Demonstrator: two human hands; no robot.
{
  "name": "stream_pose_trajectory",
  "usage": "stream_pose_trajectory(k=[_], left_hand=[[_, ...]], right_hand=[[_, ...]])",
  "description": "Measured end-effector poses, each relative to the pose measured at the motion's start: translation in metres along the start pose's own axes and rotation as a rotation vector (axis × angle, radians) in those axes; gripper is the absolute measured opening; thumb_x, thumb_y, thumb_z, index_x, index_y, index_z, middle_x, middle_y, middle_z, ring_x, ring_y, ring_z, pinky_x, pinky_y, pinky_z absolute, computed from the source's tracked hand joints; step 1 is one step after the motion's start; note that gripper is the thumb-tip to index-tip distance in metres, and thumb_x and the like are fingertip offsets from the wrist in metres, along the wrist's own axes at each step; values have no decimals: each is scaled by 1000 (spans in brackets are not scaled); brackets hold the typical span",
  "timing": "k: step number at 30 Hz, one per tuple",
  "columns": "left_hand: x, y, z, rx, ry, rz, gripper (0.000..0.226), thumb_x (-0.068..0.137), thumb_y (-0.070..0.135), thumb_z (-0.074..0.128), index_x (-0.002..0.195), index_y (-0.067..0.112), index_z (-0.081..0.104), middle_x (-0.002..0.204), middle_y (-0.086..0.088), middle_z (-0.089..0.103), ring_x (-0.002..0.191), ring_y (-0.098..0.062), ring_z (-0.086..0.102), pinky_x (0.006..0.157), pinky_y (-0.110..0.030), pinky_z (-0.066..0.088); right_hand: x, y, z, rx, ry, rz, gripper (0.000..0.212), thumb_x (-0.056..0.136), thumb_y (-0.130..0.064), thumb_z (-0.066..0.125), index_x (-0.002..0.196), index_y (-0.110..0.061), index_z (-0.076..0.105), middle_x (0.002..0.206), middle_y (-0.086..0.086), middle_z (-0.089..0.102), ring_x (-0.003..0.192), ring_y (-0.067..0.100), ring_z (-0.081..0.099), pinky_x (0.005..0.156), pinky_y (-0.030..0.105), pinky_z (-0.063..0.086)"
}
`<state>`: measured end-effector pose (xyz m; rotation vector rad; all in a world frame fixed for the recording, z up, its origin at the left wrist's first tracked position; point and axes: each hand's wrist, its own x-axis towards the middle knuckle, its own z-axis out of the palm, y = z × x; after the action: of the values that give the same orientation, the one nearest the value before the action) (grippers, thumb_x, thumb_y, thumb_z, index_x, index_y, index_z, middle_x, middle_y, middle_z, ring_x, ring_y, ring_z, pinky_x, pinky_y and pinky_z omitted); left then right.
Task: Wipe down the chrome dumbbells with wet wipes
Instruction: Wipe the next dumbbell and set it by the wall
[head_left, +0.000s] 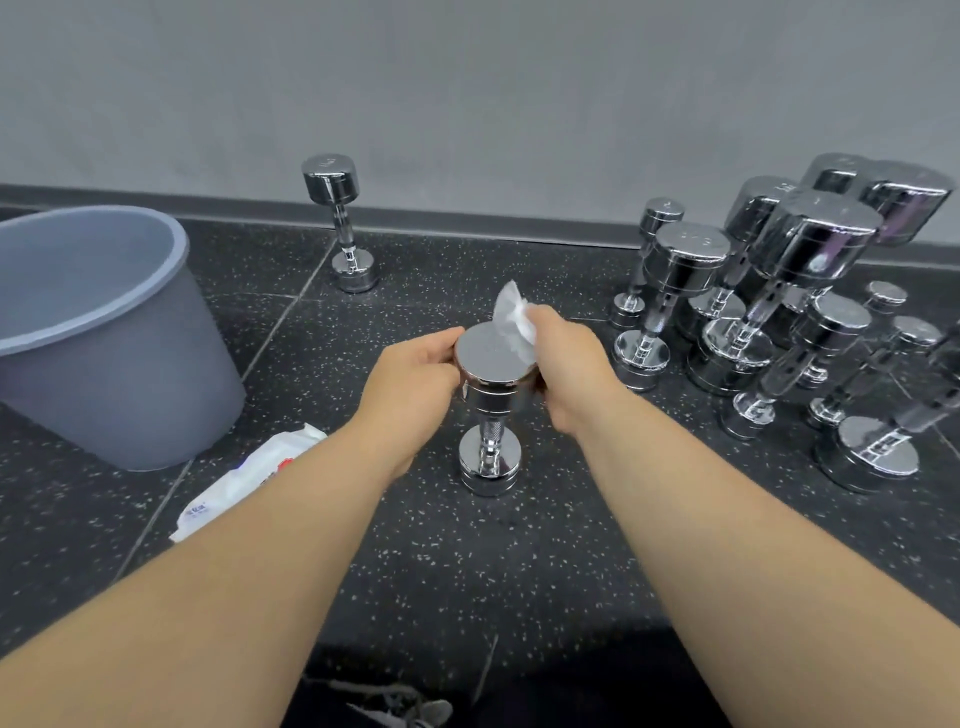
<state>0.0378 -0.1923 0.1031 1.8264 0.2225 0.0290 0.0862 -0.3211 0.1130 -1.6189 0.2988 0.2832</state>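
Head view: a chrome dumbbell (488, 387) stands upright on the speckled floor (467, 571). The left hand (410, 384) grips its upper head, and the right hand (571, 364) clutches a wet wipe (511, 317) against that head's far right edge. A grey bin (130, 389) and a wipes pack (244, 478) lie to the left; more dumbbells (779, 312) cluster to the right.

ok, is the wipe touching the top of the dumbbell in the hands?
Touching. The head view shows the wet wipe, pinched in the right hand, lying over the far right edge of the upright dumbbell's top face, no gap visible.
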Motion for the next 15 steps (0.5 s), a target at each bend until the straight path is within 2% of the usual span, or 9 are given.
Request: stream_pose_trajectory(k=[2,4,6,7,10,12,14,15], left_hand=[[2,0,-1,-63,13,-54,62,76,-10,42,79,43,74,93,12,76,77,-11,56,82,-29,43],[4,0,-2,-109,42,-104,53,77,-4,46,79,38,77,93,9,77,88,-9,64,94,-32,46],[8,0,-1,-142,109,-172,44,77,-1,50,87,31,78,91,8,77,98,-11,67,102,-39,47],[9,-1,-1,-147,135,-210,43,78,-2,50,87,29,77,88,8,77,98,-12,68,103,-41,47],[9,-2,1,-151,146,-280,45,76,-6,46,81,27,76,83,7,77,96,-13,69,103,-42,47],[9,-1,0,-162,138,-287,45,75,-6,46,74,26,78,81,6,76,93,-15,69,102,-42,48],[11,0,2,-135,148,-280,46,73,-4,47,68,28,79,70,7,73,80,-18,63,95,-37,51],[11,2,4,-121,158,-272,45,73,-4,46,67,27,78,64,8,69,73,-19,56,88,-33,52]], right_hand=[[6,-14,0,-253,-89,-157,19,95,-25,52,90,-12,64,74,4,58,69,22,55,55,25,42],[10,-22,0,-366,-95,-109,19,91,-27,59,85,-10,65,76,3,64,69,22,58,56,19,42],[21,-21,-7,-303,-145,5,17,89,-22,59,93,-7,65,95,9,68,82,25,59,68,26,41],[23,-21,-10,-274,-168,36,12,90,-16,54,90,-7,63,95,10,66,83,25,57,70,29,41],[24,-7,-14,-186,-113,121,21,91,-4,44,75,-13,53,75,8,52,69,21,49,62,30,42],[10,11,-13,-131,19,146,24,90,-4,47,69,-13,54,72,6,51,70,20,45,69,32,38],[-16,31,-9,15,130,106,33,91,-2,48,62,-15,57,64,-2,52,69,15,40,70,26,35],[-29,40,-3,104,140,61,41,92,0,48,56,-19,55,55,-6,49,63,13,36,63,21,34]])
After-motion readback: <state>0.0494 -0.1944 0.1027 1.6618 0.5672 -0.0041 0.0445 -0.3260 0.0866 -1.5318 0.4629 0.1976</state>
